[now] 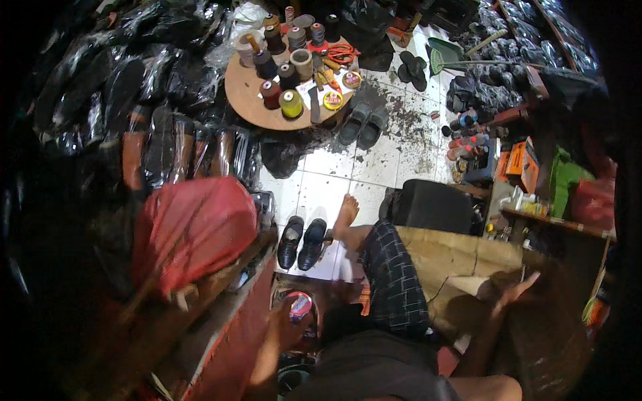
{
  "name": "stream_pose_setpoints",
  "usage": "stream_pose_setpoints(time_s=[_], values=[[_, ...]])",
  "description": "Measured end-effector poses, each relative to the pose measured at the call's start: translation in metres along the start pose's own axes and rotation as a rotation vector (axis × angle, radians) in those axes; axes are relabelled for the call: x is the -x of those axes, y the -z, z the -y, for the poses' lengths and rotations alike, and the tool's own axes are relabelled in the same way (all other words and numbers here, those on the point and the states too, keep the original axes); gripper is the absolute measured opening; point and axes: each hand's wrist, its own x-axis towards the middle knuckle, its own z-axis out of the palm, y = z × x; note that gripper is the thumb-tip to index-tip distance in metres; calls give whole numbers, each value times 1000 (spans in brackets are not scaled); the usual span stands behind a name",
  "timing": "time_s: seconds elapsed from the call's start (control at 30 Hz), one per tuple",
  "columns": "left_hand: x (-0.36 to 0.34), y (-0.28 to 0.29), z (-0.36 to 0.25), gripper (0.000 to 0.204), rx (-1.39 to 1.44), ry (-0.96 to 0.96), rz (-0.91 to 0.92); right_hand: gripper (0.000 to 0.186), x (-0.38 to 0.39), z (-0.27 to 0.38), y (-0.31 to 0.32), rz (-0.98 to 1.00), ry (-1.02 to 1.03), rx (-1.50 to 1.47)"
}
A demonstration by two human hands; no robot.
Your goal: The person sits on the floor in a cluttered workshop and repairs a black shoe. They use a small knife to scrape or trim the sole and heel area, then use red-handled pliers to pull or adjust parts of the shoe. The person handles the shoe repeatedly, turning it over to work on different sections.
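Observation:
My left hand point(286, 325) is low, left of my lap, with its fingers closed round a small round tin point(301, 305) with a pink and pale label. Over at the right, my right hand point(511, 296) reaches out with its fingers stretched, and I see nothing in it. It is by the edge of a brown sheet point(461, 260), near a pale cone-shaped piece point(468, 285). A pair of black shoes point(302, 244) stands on the tiles in front of my left hand, beside my bare foot point(346, 212).
A round wooden table point(244, 100) carries several thread spools, tape and tools. Dark shoes point(361, 125) stand by it on dirty tiles. Plastic-wrapped footwear point(120, 80) fills the left. A red bag point(194, 227), black chair point(435, 205) and cluttered shelf point(562, 220) flank me.

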Motion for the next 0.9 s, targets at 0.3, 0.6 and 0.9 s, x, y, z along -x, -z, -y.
stream_pose_setpoints(time_s=[0.3, 0.6, 0.9], values=[[-100, 32, -128, 50, 43, -65, 122, 67, 75, 85, -50, -152, 322, 967], [-148, 147, -224, 44, 9, -156, -217, 75, 120, 110, -24, 483, -327, 1100], [-232, 152, -192, 60, 69, 112, -54, 57, 65, 157, -120, 903, -416, 1022]])
